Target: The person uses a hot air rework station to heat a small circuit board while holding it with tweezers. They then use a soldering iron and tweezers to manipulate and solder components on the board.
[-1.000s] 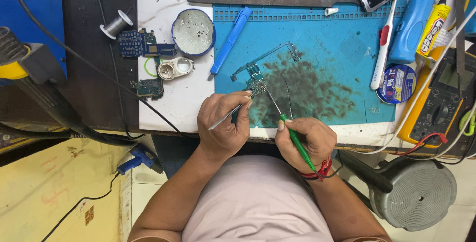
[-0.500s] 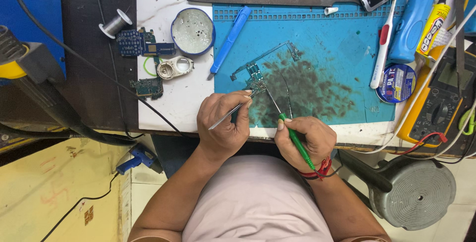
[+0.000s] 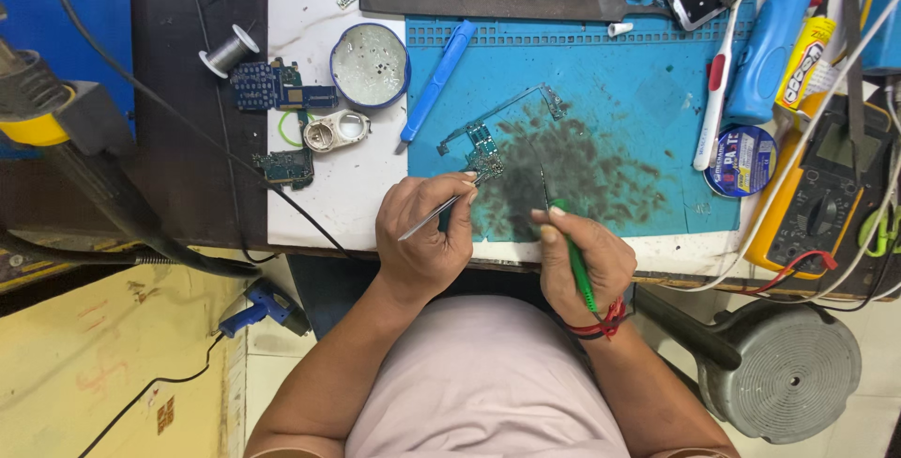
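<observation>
Blue silicone mat (image 3: 648,120), stained dark at its centre, covers the right part of the worktop (image 3: 328,205). One small circuit board (image 3: 483,150) lies on the mat at the edge of the stain, just ahead of both hands.

The left hand (image 3: 427,233) has its grip closed on one pair of tweezers (image 3: 439,213), tips at the board's near corner. The right hand (image 3: 580,256) has its grip closed on one green-handled soldering iron (image 3: 571,251), its thin tip reaching toward the board.

Risks, as judged: the board is pinned at one corner only, so pressure from the iron could pivot or skid it. The tip passes near the left fingers, so a slip could burn them. The iron held too long on one spot could lift a pad.

Count, left of the mat: two further circuit boards (image 3: 282,92), one round tin (image 3: 370,65), one spool of wire (image 3: 229,50). On the mat: one blue pry tool (image 3: 438,83), one toothbrush (image 3: 716,73), one blue bottle (image 3: 765,53). At the right edge: one yellow meter (image 3: 817,200).
</observation>
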